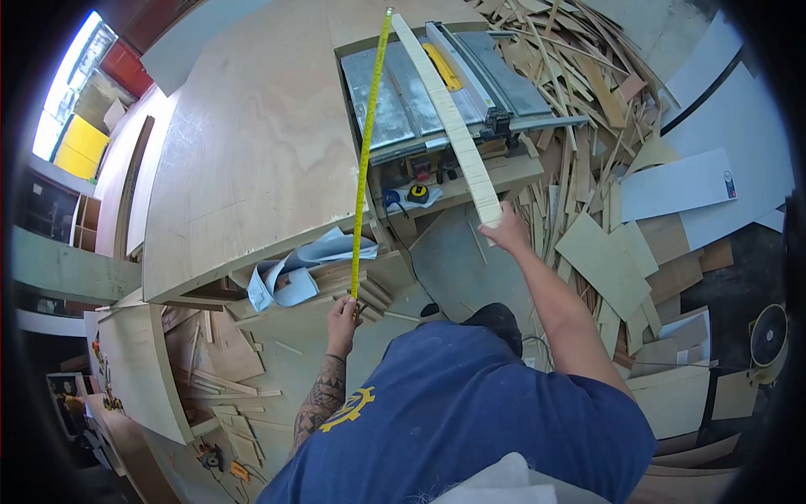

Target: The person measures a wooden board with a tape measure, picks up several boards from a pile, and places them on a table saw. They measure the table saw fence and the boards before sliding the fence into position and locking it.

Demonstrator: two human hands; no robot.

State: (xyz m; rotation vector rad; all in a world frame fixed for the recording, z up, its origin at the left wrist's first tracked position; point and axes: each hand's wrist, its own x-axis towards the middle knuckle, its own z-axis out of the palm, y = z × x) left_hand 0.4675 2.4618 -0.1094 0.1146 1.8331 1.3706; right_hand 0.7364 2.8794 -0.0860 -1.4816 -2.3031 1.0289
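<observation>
My left hand (342, 321) is closed on the lower end of an extended yellow tape measure (365, 160). The tape runs up over the table saw (382, 105) to the far edge of the workbench. My right hand (507, 228) grips the near end of a long pale wooden strip (449, 113), which lies slanting across the saw. The far ends of tape and strip are close together at the top. A yellow push tool (442, 67) rests on the saw beside the strip.
A large plywood worktop (260, 126) adjoins the saw. Wood offcuts (579, 168) are heaped at the right. Blue-white sheets (315, 260) and a small yellow-black tape case (418, 194) sit on lower shelves. A fan (768, 334) stands far right; tools (210, 458) lie on the floor.
</observation>
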